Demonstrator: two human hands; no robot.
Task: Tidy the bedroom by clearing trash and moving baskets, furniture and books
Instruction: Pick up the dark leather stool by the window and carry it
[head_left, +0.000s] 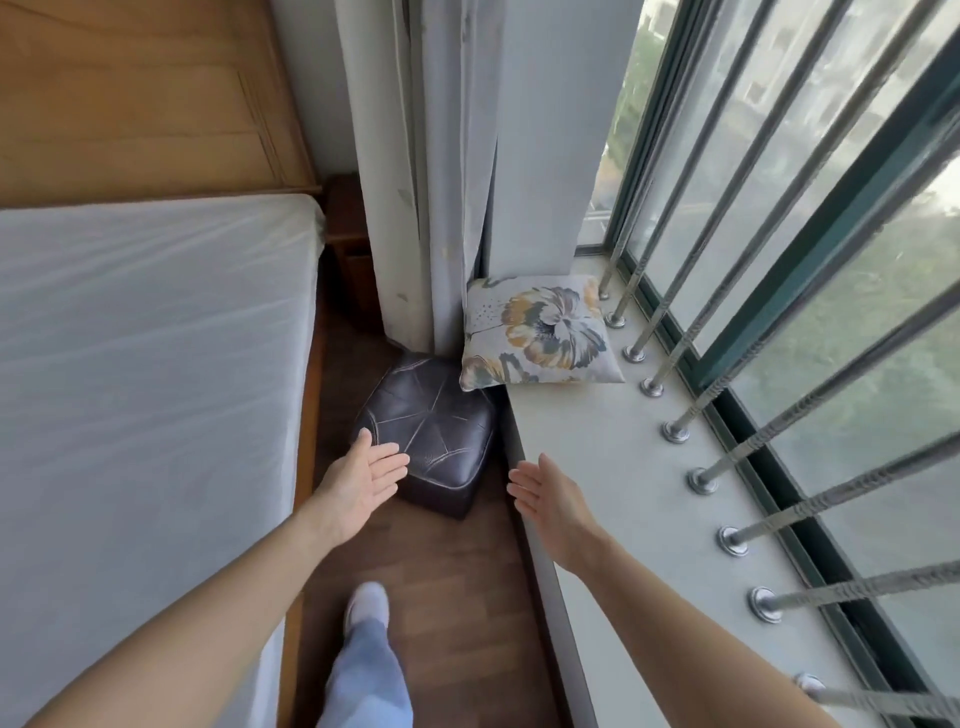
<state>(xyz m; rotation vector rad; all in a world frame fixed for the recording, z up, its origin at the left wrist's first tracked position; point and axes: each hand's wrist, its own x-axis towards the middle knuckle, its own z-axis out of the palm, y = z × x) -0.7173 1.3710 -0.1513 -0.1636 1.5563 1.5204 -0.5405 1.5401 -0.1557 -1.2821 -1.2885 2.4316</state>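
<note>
Head view, dark leather pouf (434, 423) on wood floor (457, 582) between mattress (145, 364) and window ledge (613, 457), left hand (363, 480) beside its near left corner, right hand (545, 499) near its right side, both with fingers straight, released, grasping nothing, floral cushion (543, 332) on ledge.

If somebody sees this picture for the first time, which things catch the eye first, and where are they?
Two open hands, the left hand and the right hand, reach forward toward a dark leather pouf on the wood floor between the bed and the window sill. Behind it, a flowered cushion lies on the far end of the sill, beside the grey curtain.
</note>
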